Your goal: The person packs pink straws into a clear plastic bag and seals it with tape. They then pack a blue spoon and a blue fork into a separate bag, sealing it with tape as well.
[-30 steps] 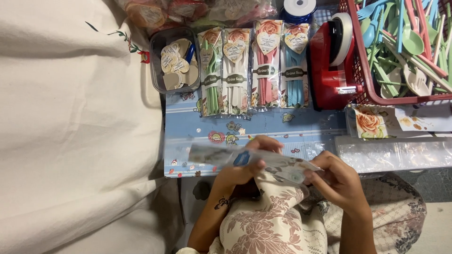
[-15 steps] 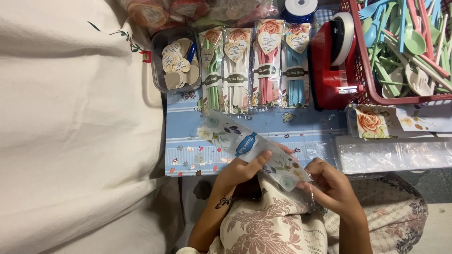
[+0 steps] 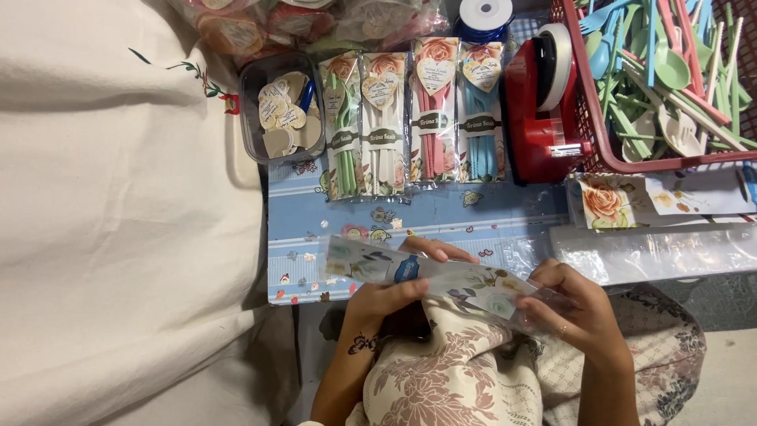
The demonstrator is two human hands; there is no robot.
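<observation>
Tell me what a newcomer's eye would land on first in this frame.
Probably the long clear floral-printed packet held flat between the left hand and right hand, low in the middle above the lap. Behind it, a row of four packed cutlery sets in green, white, pink and blue lies on the blue table. To the right stand a red tape dispenser and a red basket heaped with pastel plastic cutlery.

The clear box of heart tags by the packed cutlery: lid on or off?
Off. The clear box is open on top, with the heart-shaped tags and a blue item lying exposed inside; no lid is visible.
</observation>
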